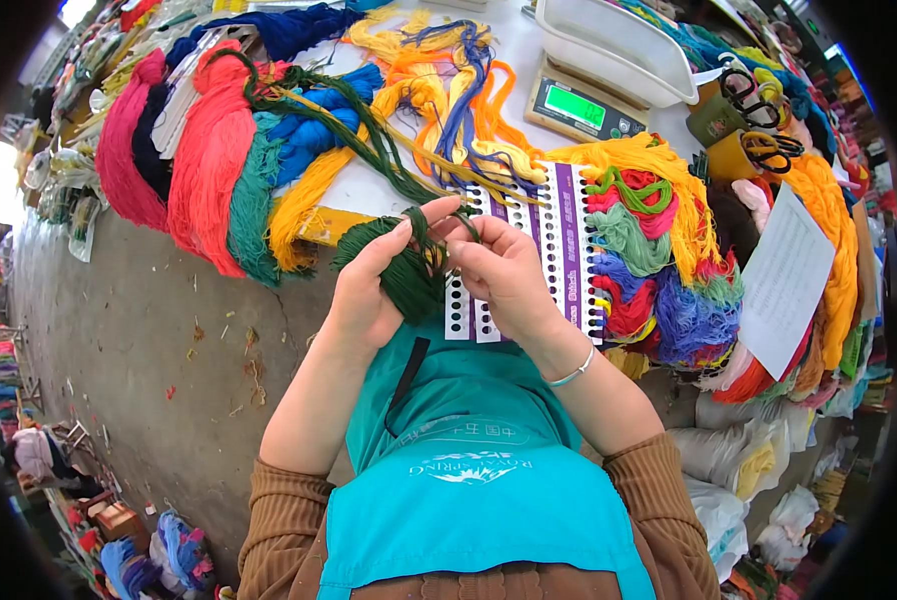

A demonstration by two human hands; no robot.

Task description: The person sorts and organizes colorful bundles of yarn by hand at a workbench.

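My left hand (367, 290) holds a thick hank of dark green thread (401, 272), thumb and fingers closed around its upper part. Close beside it, my right hand (509, 272) pinches dark green strands between thumb and fingers. More dark green thread (374, 150) trails from the hands up across the table to the coloured hanks. Just beneath my right hand lie white and purple thread cards (572, 250) with rows of punched holes.
Hanks of coral (209, 160), teal, blue and yellow thread hang over the table edge at left. A digital scale (579, 105) with a white tray (619, 50) stands at the back. Bright skeins, scissors (772, 152) in a holder and a printed sheet (789, 280) are at right.
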